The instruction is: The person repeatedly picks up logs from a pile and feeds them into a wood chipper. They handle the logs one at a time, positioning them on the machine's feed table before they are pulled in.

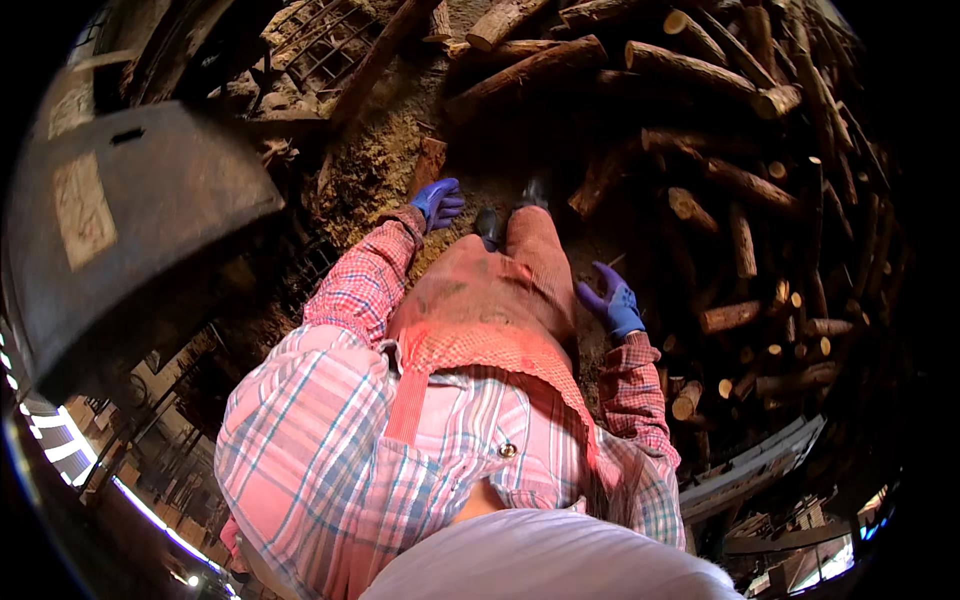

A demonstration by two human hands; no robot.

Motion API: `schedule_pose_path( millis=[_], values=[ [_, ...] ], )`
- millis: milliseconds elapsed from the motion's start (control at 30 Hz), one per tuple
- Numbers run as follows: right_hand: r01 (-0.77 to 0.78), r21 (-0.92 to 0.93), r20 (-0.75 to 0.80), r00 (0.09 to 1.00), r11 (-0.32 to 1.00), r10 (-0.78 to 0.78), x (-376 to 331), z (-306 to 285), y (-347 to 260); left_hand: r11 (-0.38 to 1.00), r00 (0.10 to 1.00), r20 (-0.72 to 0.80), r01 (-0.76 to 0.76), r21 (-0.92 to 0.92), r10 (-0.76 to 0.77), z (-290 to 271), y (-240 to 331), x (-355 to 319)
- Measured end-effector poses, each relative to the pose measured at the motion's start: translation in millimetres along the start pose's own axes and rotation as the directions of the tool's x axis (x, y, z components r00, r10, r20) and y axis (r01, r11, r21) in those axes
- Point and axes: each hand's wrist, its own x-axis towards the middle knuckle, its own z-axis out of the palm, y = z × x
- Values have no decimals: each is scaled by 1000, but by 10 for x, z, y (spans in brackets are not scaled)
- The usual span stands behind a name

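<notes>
Pointing lengthwise forward, a reddish log (429, 163) shows beside the curled left hand (437, 204), grip unclear; the right hand (613, 302) is spread.

No text is being read on the pale patch (85, 210) on the panel (175, 205) left of the apron (475, 305); none elsewhere.

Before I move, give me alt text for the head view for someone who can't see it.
A person in a checked shirt and reddish apron, seen from above, has the gloved left hand near a piece of wood and the gloved right hand open and empty. Logs are heaped at the right; a dark metal panel stands at the left.
</notes>
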Motion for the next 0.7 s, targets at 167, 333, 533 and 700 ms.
schedule_pose_path(
  millis=[167,333,533,700],
  values=[
    [-95,-106,231,966,990,118,1453,137,264,953,990,93,-126,274,104,-251,777,1809],
    [-170,-8,203,965,985,169,3497,175,125,163,532,473,-767,620,703,-322,2194,3580],
    [-78,557,133,991,827,4,5687,597,182,567,570,63,-822,56,819,-8,3926,5079],
    [-172,799,161,984,576,71,7106,948,-119,706,717,9,-689,166,697,45,4235,5616]
  ],
)
